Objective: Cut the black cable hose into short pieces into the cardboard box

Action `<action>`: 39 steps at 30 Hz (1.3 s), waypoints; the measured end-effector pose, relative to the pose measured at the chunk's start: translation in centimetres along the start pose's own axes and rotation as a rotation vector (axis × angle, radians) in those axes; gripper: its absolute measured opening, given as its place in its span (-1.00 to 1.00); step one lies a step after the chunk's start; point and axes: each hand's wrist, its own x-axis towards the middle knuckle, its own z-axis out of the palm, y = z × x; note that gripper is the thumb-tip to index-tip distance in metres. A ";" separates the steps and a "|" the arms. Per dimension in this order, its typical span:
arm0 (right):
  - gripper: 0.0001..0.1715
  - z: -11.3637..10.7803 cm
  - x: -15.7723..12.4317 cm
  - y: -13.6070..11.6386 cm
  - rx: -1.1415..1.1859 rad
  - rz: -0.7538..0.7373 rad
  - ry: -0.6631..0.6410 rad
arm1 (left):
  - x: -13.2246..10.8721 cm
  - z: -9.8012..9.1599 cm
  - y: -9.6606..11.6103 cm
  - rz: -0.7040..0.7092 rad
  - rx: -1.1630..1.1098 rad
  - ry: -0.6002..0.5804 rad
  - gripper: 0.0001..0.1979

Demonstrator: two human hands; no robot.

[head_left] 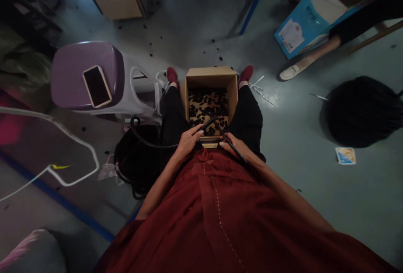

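A heap of dark lumps [208, 105] is lying across the bottom of an open cardboard box [210, 77], and the box is sitting between the seated person's thighs, at 12 o'clock from the hands. The left hand [189, 142] is curling closed around a short black stick [208, 124], pointing it toward 2 o'clock. The right hand [234, 146] is gripping a long, thin black stick [228, 140], pointing it toward 10 o'clock. The two sticks are converging above the lumps, and neither hand is touching them.

Black trousers [248, 117] and a rust-red top [214, 206] are filling the foreground, with red shoes [246, 73] showing on either side of the box. Loose black bits [151, 54] are dotting the floor around 12 o'clock. A phone [97, 86] is lying on a purple stool [75, 71] at 10 o'clock, and a black bag [138, 159] is standing at 9 o'clock. Another person's leg [315, 54] is extending beside a blue carton [302, 25] at 2 o'clock, while a black rounded heap [362, 111] is sitting at 3 o'clock.
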 end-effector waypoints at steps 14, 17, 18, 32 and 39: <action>-0.43 0.2 0.3 -0.2 -0.166 -0.072 0.034 | 0.2 -1.1 -0.8 0.026 0.066 -0.054 -0.58; -0.45 0.1 0.3 -0.3 -0.175 -0.065 0.048 | 0.4 -1.3 -1.0 0.024 0.069 -0.066 -0.59; -0.45 0.2 0.3 -0.4 -0.177 -0.059 0.052 | 0.4 -1.3 -1.0 0.018 0.070 -0.071 -0.59; -0.68 0.8 0.8 1.4 -0.221 -0.034 0.076 | 0.6 -0.6 -1.4 0.013 0.064 -0.079 -0.58; -0.73 0.8 0.9 1.5 -0.250 -0.035 0.059 | 0.6 -0.5 -2.0 0.005 0.061 -0.105 -0.56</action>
